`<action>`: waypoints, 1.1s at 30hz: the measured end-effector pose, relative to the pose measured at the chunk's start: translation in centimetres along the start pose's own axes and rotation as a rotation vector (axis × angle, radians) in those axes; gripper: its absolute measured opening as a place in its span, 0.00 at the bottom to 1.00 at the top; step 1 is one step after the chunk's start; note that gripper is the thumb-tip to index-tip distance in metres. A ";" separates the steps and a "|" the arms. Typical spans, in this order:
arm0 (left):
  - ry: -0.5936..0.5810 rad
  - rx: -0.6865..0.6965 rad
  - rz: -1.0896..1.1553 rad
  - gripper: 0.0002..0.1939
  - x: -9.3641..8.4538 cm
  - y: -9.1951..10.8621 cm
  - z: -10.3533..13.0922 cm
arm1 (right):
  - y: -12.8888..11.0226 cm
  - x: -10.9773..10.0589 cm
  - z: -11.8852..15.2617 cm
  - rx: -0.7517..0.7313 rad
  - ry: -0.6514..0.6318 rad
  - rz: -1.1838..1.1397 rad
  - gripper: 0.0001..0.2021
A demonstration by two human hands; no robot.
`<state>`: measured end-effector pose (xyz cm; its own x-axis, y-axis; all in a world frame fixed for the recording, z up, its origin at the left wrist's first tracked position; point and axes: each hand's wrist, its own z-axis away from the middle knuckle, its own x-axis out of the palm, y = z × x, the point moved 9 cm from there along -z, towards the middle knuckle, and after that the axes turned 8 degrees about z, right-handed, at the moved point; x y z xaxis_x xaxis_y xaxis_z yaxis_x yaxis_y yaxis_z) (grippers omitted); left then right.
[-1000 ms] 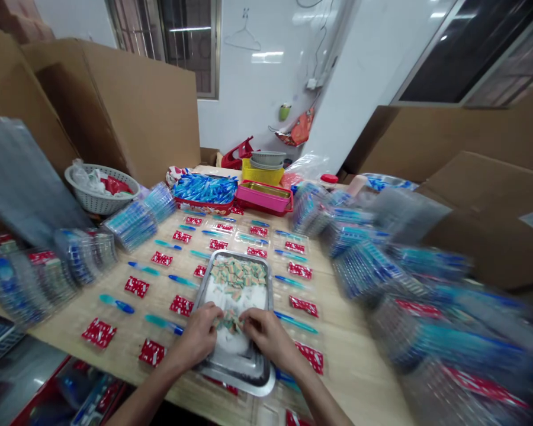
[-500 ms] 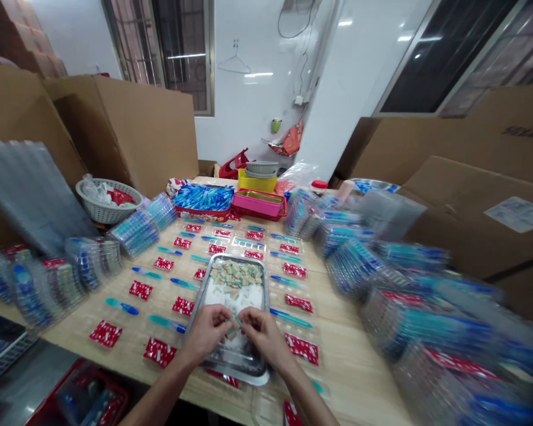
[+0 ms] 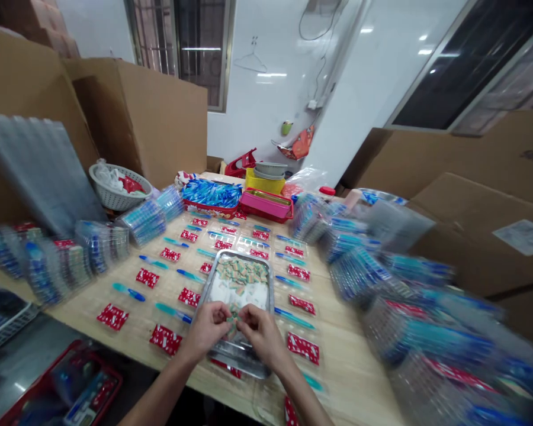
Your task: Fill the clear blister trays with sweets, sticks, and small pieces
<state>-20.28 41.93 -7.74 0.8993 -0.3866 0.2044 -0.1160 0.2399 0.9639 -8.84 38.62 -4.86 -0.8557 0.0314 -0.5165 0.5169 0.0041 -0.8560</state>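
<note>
A: Right, both hands, left hand and right hand, pinch small packets over the tray's near end.

B: Light, slick, probably soft. Grip edges, fingertips only.

Right of the metal tray, the heaps of clear packs smear into blue and red streaks, so no single pack can be made out there. Left of the tray, the standing packs are blurred too. Over the tray's near end, the left hand and right hand pinch a few small pieces, too tiny to identify, and cover the tray's floor there. Below the tray, both forearms run off the bottom edge. At the bottom left corner, the red crate is cut off.
</note>
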 end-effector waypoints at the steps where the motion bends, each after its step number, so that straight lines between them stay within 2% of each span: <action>1: 0.021 0.000 0.011 0.08 -0.1 0.0 0.2 | -0.3 0.1 0.2 -0.016 0.004 0.029 0.03; 7: 0.140 -0.065 0.157 0.10 -0.4 -0.3 0.4 | -2.0 -0.5 1.1 -0.164 0.135 0.063 0.06; 9: 0.104 -0.046 0.152 0.11 0.0 0.1 0.2 | -2.5 -0.9 1.4 -0.229 0.178 0.066 0.06; 13: -0.055 -0.027 0.057 0.11 1.1 0.7 0.0 | -2.8 -1.6 1.8 -0.297 0.233 0.077 0.06; 17: -0.036 0.000 -0.029 0.06 0.7 0.5 -0.1 | -3.1 -2.0 2.1 -0.321 0.304 0.142 0.06; 21: 0.006 0.031 -0.080 0.04 0.4 0.4 -0.1 | -3.4 -1.2 2.1 -0.346 0.269 0.098 0.07; 25: 0.010 0.066 -0.058 0.03 0.3 0.7 0.0 | -2.8 -0.9 1.9 -0.306 0.272 0.064 0.06; 30: 0.015 0.003 0.009 0.04 0.3 0.1 -0.1 | -2.0 -1.0 1.7 -0.283 0.289 0.039 0.07; 33: 0.040 0.017 -0.008 0.04 0.1 0.1 -0.3 | -2.0 -1.0 1.8 -0.296 0.292 0.022 0.07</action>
<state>-20.02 42.19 -7.72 0.9163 -0.3523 0.1902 -0.1158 0.2214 0.9683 -9.08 36.73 -2.72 -0.8232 0.3166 -0.4713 0.5566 0.2861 -0.7800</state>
